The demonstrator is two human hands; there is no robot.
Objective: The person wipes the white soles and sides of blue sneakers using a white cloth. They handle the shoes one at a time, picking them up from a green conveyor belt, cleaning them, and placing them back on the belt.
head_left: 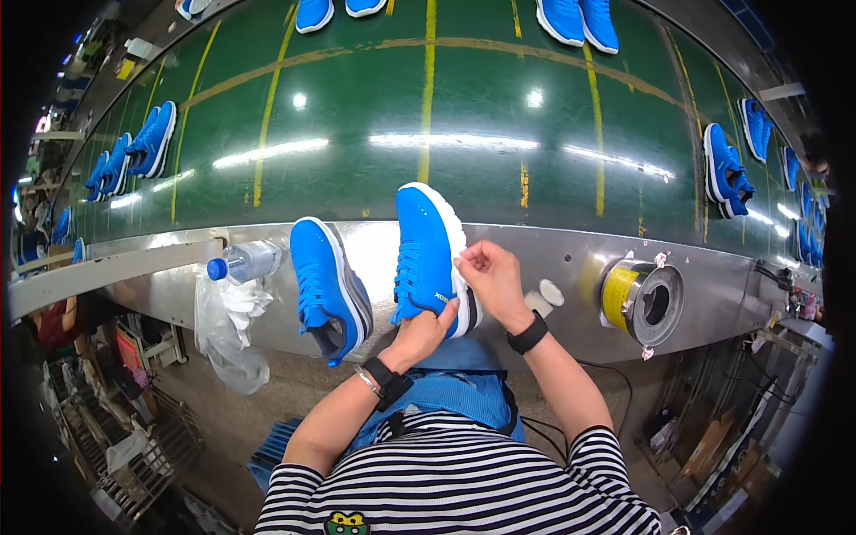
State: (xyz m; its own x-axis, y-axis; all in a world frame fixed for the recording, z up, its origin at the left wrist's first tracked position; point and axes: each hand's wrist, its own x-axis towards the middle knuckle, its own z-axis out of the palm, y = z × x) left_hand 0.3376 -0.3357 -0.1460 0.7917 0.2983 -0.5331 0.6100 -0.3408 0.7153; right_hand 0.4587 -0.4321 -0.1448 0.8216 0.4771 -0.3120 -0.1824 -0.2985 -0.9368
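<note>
A blue sneaker with a white sole is held up in front of me, toe pointing away. My left hand grips it at the heel end; its fingers are partly hidden by the shoe's opening. Against the right edge of the white sole, my right hand is closed in a pinch. Whatever may be between those fingertips is too small to make out. A second blue sneaker, laced like the first, rests just to the left on the metal ledge.
Beyond the ledge runs a green belt carrying several blue sneakers. On the left lie a clear bottle with a blue cap and a plastic bag. Right of my hands are a small white container and a round metal fixture.
</note>
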